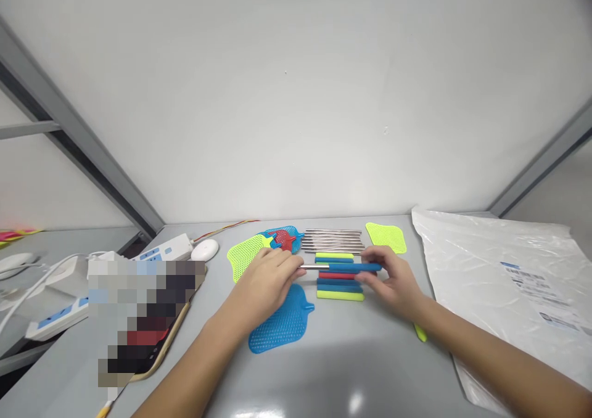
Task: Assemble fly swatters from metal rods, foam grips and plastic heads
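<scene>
My left hand [272,276] is closed around a thin metal rod [316,267], which runs level to the right into a blue handle [345,268]. The far end of that handle is gripped between the thumb and fingers of my right hand [387,277]. Under and around it lie several loose handles in blue, red [337,276] and yellow-green [340,296]. Behind them is a row of bare metal rods [333,240]. A blue fly swatter head [282,322] lies below my left hand; yellow-green [247,254], red [284,240] and blue heads overlap behind it.
Another yellow-green swatter head [387,238] lies at the back right, near a white plastic mailing bag [504,282]. At left are power strips [60,316], a white round device [204,249] and a partly pixelated phone [173,338]. A yellow-green piece [420,332] shows beside my right forearm.
</scene>
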Demonstrator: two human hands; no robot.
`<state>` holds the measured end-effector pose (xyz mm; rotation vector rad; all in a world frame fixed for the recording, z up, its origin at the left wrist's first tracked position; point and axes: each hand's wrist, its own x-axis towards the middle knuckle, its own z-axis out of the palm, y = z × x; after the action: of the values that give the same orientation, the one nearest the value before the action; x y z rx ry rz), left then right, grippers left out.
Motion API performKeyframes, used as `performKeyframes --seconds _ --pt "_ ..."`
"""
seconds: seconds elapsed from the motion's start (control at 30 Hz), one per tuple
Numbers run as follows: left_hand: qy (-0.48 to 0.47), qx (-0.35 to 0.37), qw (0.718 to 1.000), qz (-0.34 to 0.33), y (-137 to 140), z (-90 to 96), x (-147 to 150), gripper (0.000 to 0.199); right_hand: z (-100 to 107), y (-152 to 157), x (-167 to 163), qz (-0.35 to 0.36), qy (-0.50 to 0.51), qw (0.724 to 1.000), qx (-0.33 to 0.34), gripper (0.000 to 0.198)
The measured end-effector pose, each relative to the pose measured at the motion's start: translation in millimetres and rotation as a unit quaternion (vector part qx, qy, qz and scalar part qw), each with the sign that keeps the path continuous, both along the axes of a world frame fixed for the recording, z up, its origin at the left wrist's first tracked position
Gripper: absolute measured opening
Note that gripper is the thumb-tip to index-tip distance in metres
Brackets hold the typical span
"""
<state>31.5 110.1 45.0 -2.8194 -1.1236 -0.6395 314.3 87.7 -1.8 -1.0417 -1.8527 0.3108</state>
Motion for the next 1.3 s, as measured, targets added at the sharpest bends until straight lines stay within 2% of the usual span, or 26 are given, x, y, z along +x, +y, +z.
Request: performKeyframes --seconds 0.2,0.37,0.5,0.67,0.83,1.13,1.2,1.3 --pt "-0.015 0.028 0.999 0.016 12 0.3 -13 0.019 4 7 4 0.007 0.040 0.998 -0.051 0.013" --pt "-0.023 0.020 1.000 0.006 11 -0.6 -13 0.020 7 7 3 0.034 0.019 0.996 -0.085 0.011" --pt "-0.011 0.006 1.000 0.008 12 -1.3 -12 0.021 7 4 5 0.065 -0.010 0.994 -0.087 0.018" --pt "-0.010 -0.008 1.000 0.014 12 -2.2 -14 0.022 9 0 3 0.061 -0.039 0.994 -0.085 0.027" --pt "-0.019 -0.017 1.000 0.014 10 -2.9 -13 0.022 16 -3 0 0.051 -0.023 0.996 -0.068 0.032" --pt "-0.033 -0.042 0.998 0.016 10 -7.1 -8 0.021 15 -11 -7 0.049 0.001 0.992 -0.117 0.038" --pt "-0.038 -0.044 0.998 0.015 9 -7.0 -6 0.023 12 -11 -7 0.056 -0.011 0.992 -0.109 0.037" --pt "-0.039 -0.046 0.998 0.015 6 -5.9 -4 0.023 9 -9 -4 0.076 -0.073 0.993 -0.045 0.034"
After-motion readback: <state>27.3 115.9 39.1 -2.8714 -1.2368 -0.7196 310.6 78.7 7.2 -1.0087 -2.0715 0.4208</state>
